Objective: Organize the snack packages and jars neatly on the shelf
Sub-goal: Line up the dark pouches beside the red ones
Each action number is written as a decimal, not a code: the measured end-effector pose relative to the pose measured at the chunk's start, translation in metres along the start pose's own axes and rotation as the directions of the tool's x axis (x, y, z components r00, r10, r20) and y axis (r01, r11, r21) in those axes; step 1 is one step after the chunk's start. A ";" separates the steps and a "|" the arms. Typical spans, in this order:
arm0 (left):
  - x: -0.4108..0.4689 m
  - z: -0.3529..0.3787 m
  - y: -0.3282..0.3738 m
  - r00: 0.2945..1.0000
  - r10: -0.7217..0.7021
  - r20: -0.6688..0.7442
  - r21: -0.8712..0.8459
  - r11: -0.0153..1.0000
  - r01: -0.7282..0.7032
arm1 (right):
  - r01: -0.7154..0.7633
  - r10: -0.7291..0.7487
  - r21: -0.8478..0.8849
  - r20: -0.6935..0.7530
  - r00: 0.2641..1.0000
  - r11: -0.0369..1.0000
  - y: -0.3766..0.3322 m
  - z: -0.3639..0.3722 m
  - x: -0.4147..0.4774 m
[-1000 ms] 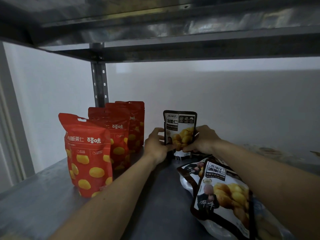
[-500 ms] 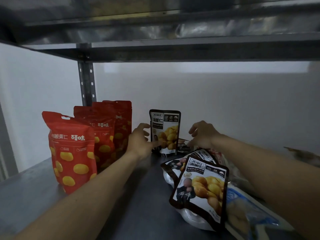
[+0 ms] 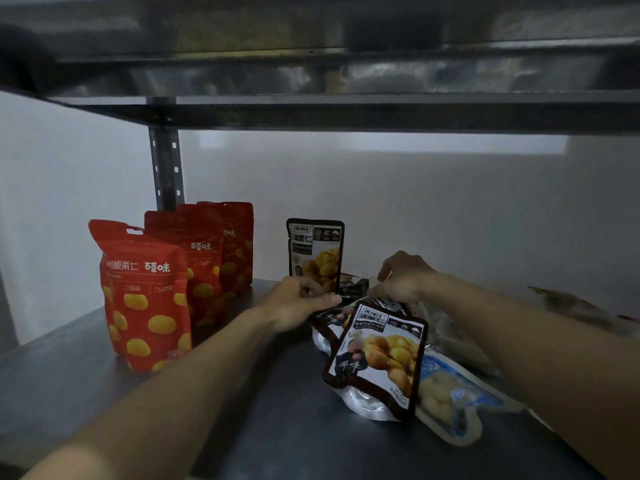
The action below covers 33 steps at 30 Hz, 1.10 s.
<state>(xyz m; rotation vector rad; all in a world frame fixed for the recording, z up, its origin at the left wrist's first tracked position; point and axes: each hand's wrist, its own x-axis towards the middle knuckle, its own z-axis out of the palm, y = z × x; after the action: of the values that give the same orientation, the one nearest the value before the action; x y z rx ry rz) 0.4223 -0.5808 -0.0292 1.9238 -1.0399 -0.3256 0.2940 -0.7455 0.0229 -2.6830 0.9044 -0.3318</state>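
Withdrawn from upright dark packet (image 3: pixel 315 251), lowered to lying pile (image 3: pixel 377 355): left hand (image 3: pixel 298 303) loose, empty; right hand (image 3: pixel 403 277) touching it, grip unclear.

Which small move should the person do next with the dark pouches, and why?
Probably lift the top lying dark pouch and stand it in front of the upright dark pouch. Only that one stands, beside the red pouches; the left hand and right hand are close to the lying ones.

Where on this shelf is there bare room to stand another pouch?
Bare shelf runs down the middle, between the front red pouch and the lying brown pouch. A narrower gap separates the back red pouch from the upright brown pouch. The right side is crowded with piled pouches.
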 end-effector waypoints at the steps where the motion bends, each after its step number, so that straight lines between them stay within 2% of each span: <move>1: -0.001 0.002 0.001 1.000 0.006 -0.007 -0.011 1.000 -0.006 | 0.009 -0.009 0.003 -0.010 1.000 1.000 -0.001 0.001 0.000; 7: 0.002 0.006 0.005 0.994 0.056 -0.098 -0.077 0.995 -0.063 | 0.062 -0.064 0.062 0.028 0.998 0.996 -0.009 0.003 0.011; 13: 0.011 0.007 0.005 0.971 0.164 -0.176 0.064 0.986 -0.155 | 0.097 -0.101 0.048 0.079 0.992 0.994 -0.008 0.010 0.039; 17: 0.015 0.007 0.001 0.976 0.168 -0.141 0.083 0.984 -0.157 | 0.123 -0.127 0.044 0.098 0.987 0.991 0.001 0.015 0.059; 27: 0.015 0.001 -0.002 0.974 0.185 -0.130 0.112 0.979 -0.171 | 0.140 -0.146 0.042 0.253 0.956 0.989 0.019 0.032 0.088; 30: 0.013 0.000 -0.002 0.976 0.188 -0.112 0.125 0.977 -0.174 | 0.124 -0.142 0.089 0.241 0.960 0.988 0.021 0.033 0.090; 33: 0.012 -0.001 -0.003 0.974 0.196 -0.112 0.122 0.976 -0.182 | 0.137 -0.167 0.176 0.171 0.971 0.975 0.025 0.036 0.090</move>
<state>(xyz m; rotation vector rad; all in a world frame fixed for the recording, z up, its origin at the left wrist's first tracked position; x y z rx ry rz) 0.4322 -0.5886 -0.0286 1.8979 -1.1682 -0.0410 0.3612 -0.8135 -0.0084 -2.5847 0.5912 -0.1756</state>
